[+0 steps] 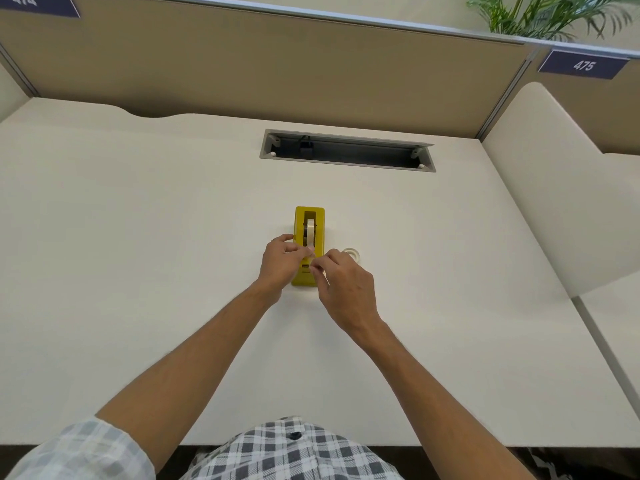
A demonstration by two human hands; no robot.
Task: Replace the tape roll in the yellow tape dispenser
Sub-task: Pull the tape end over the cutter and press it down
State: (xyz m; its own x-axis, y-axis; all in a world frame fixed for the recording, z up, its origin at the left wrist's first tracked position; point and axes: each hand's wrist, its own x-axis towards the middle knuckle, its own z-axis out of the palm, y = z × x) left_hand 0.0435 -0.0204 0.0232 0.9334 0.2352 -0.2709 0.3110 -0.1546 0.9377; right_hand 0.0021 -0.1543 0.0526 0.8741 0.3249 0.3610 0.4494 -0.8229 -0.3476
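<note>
Sitting: a boxy yellow plastic tape dispenser [309,245] rests on the white desk [138,237], roughly mid-desk, its long axis running away from the person.
Roll in dispenser: a cream-coloured tape roll on a dark hub [309,232] stands upright in the dispenser's open slot, toward the far end.
Second roll: a small pale, nearly clear tape roll [352,253] lies flat on the desk just beside the dispenser's right side, partly hidden behind the right hand.
Left hand [282,263]: curled against the dispenser's left wall near its front half, thumb and fingertips drawn together over the top; whether they pinch tape or only touch the casing cannot be told.
Right hand [346,289]: over the dispenser's near, cutter end, thumb and forefinger pressed together in a pinch right next to the left hand's fingertips; what lies between them is too small to make out.
Forearms: both bare, reaching in from the bottom edge, a pale checked sleeve [79,452] rolled up on the left.
Desk hardware: a grey rectangular cable tray opening [346,150] is set into the desk well beyond the dispenser.
Surroundings: a tan partition panel [277,71] stands behind the desk, with a dark blue number sign [583,65] at right and green plant fronds [547,15] above it.
</note>
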